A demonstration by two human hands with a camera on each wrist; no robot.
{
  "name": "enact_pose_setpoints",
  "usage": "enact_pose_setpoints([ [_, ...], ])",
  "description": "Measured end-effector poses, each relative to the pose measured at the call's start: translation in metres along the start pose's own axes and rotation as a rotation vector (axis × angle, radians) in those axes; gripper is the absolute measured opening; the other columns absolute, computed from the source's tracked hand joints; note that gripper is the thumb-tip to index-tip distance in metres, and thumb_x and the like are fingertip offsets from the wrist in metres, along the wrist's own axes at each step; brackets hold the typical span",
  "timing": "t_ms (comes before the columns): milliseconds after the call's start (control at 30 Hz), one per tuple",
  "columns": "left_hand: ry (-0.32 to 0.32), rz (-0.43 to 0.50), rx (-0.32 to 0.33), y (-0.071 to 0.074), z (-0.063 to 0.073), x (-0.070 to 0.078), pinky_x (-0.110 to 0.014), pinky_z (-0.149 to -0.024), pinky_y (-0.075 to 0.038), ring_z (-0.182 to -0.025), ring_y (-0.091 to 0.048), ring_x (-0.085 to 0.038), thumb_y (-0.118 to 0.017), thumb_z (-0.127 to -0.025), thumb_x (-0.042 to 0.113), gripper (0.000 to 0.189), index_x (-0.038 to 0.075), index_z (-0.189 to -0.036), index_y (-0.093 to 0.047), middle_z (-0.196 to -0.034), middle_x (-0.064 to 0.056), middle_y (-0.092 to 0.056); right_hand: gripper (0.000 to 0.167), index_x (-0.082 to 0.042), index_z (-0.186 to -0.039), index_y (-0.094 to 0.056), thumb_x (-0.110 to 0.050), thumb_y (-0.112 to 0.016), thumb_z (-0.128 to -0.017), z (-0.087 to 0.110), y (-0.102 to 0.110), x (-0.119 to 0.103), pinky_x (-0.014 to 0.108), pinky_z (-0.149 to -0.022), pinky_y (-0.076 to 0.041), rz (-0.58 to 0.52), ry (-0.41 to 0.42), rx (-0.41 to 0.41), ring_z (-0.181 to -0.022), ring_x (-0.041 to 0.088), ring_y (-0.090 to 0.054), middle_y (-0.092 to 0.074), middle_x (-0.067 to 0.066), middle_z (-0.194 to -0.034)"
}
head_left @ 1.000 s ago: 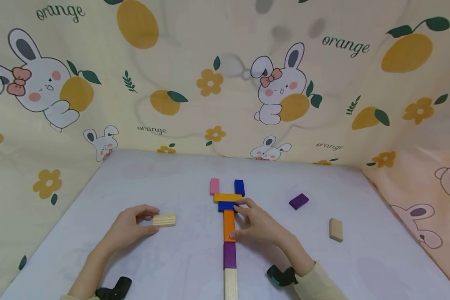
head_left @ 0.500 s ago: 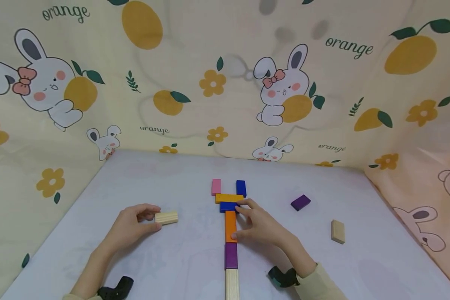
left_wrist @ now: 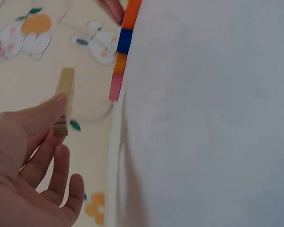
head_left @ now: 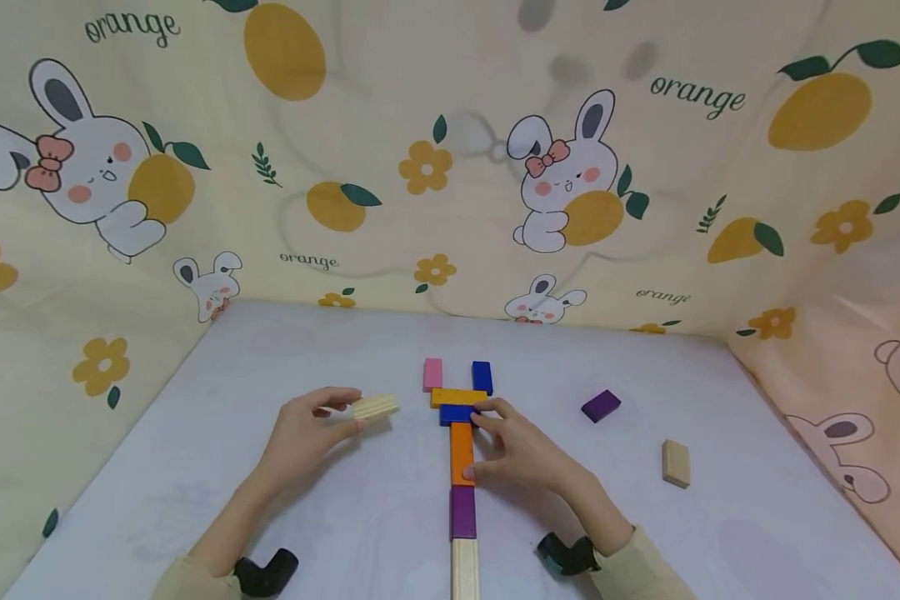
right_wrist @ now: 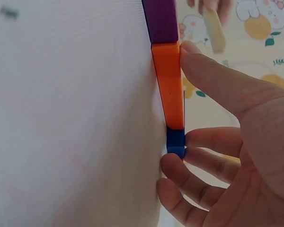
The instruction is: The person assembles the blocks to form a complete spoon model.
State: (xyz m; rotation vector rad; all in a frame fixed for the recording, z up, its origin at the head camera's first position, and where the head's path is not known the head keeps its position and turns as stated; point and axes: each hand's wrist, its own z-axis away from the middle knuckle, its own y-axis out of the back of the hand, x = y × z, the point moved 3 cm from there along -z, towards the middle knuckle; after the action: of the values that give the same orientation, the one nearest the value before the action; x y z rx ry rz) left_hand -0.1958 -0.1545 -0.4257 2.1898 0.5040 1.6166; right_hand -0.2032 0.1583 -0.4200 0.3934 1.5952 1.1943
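Note:
My left hand (head_left: 300, 433) pinches a plain wooden block (head_left: 377, 407) between thumb and fingers, raised above the table left of a line of blocks. In the left wrist view, the striped end of that wooden block (left_wrist: 60, 127) shows under the thumb. On the line's right side, my right hand (head_left: 528, 450) touches the orange block (head_left: 461, 450) with its thumb and the blue crosswise block (head_left: 455, 414) with its fingers. The right wrist view shows this thumb (right_wrist: 203, 66) against the orange block's edge. Beyond the blue block lies a yellow crosswise block (head_left: 457, 397).
A pink block (head_left: 432, 375) and a dark blue block (head_left: 482, 377) lie at the far end. Nearer are a purple block (head_left: 462, 512) and a pale wooden block (head_left: 465, 569). Loose purple (head_left: 601, 406) and wooden (head_left: 675, 463) blocks lie on the right. Patterned cloth (head_left: 390, 125) hangs behind.
My left hand has carried its wooden block rightward and away from me, closer to the line, with the block tilted slightly. My right hand has stayed on the line.

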Motion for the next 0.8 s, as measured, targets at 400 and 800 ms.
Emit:
enact_pose_setpoints([
  [400,-0.064,-0.018,-0.084,-0.038,-0.059,0.028,-0.045,-0.089,-0.046,-0.103,-0.059,-0.029,-0.084,-0.08,0.019,0.036,0.013,-0.114,-0.072,-0.107,0.003,-0.07,0.083,-0.006,-0.143,-0.051,-0.051,-0.079,-0.079,-0.002,0.0,-0.001,0.031,-0.081,-0.05,0.017,0.022,-0.006,-0.092,0.017,-0.05,-0.039,0.008,-0.147],
  [800,-0.012,-0.04,-0.143,-0.072,-0.092,0.028,-0.04,-0.091,-0.047,-0.103,-0.057,-0.025,-0.083,-0.082,0.017,0.037,0.007,-0.116,-0.072,-0.11,-0.003,-0.07,0.081,-0.006,-0.143,-0.051,-0.05,-0.078,-0.08,0.0,0.0,0.0,0.027,-0.074,-0.05,0.022,0.022,-0.009,-0.09,0.016,-0.05,-0.04,0.007,-0.145],
])
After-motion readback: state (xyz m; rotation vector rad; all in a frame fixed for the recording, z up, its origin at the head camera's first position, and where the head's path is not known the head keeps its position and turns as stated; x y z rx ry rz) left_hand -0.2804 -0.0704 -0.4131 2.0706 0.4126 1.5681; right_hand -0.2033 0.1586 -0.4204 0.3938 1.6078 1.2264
